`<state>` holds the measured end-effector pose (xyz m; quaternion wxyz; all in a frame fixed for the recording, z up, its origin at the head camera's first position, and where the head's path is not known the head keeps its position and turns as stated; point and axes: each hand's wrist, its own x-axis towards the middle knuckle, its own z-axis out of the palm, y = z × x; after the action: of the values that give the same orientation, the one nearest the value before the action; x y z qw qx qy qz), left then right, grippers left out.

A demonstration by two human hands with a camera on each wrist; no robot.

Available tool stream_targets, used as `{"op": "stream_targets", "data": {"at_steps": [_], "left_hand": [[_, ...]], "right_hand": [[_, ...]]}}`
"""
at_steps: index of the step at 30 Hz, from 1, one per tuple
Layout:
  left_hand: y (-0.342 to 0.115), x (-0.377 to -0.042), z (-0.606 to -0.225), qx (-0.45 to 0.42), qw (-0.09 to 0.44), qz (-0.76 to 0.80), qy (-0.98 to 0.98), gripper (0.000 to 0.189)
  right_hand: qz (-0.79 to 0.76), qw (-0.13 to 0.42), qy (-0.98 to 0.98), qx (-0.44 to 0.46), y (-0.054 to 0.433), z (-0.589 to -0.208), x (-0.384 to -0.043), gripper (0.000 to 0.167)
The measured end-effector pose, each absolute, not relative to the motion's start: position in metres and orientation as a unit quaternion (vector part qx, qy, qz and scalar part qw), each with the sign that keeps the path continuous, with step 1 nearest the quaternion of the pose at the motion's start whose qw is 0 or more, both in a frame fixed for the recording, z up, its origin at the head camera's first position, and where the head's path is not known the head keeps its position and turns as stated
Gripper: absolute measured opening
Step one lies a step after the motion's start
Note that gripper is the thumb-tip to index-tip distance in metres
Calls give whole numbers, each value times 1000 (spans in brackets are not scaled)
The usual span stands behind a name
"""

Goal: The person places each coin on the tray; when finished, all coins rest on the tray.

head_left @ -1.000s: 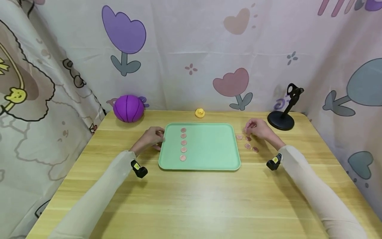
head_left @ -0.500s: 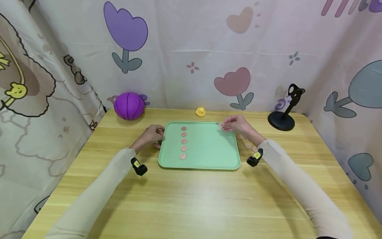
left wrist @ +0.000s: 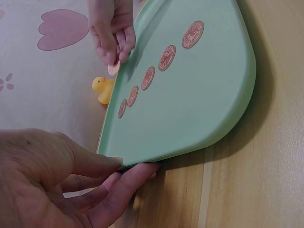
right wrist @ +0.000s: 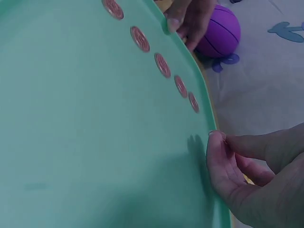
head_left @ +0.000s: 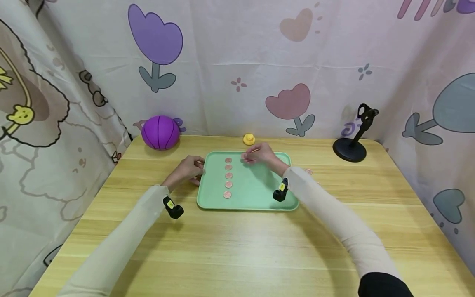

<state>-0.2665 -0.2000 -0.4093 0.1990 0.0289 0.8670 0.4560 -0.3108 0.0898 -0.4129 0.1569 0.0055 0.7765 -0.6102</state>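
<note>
A mint-green tray (head_left: pixel 256 190) lies on the wooden table, with a column of several copper coins (head_left: pixel 228 175) down its left part. My left hand (head_left: pixel 187 168) grips the tray's left edge; in the left wrist view its thumb (left wrist: pixel 97 164) is on the rim and fingers reach beneath. Over the tray's far side, right of the coin column, my right hand (head_left: pixel 261 153) pinches another coin (left wrist: pixel 113 68), held flat between thumb and fingertips. The right wrist view shows these fingers (right wrist: pixel 221 159) close to the tray's far rim, the coin itself hidden there.
Behind the tray sits a yellow rubber duck (head_left: pixel 249 139). A purple ball (head_left: pixel 161 133) stands at the back left, a black stand (head_left: pixel 350 149) at the back right. Right of the tray a loose coin (head_left: pixel 309 171) shows past the right sleeve (head_left: pixel 323 206), which covers others.
My right hand has picked up a coin from the table right of the tray and moved left over the tray's far side. The left hand stays on the tray's edge.
</note>
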Motion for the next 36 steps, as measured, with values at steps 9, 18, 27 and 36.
{"op": "stream_targets", "data": {"at_steps": [9,18,27,36], "left_hand": [[-199,-265,-408,32,201,459,865,54],[-199,-266,-407,41,202,457,865,56],[-200,-265,-404,45,204,463,861,54],[-200,-265,-407,39,203,458,865,55]], "right_hand": [[-595,141,791,18,68,-423,-314,14],[-556,121,822,-7,69,-425,-312,8],[-515,110,850,-26,68,-426,-313,15],[-479,125,867,-49,80,-420,-312,16]]}}
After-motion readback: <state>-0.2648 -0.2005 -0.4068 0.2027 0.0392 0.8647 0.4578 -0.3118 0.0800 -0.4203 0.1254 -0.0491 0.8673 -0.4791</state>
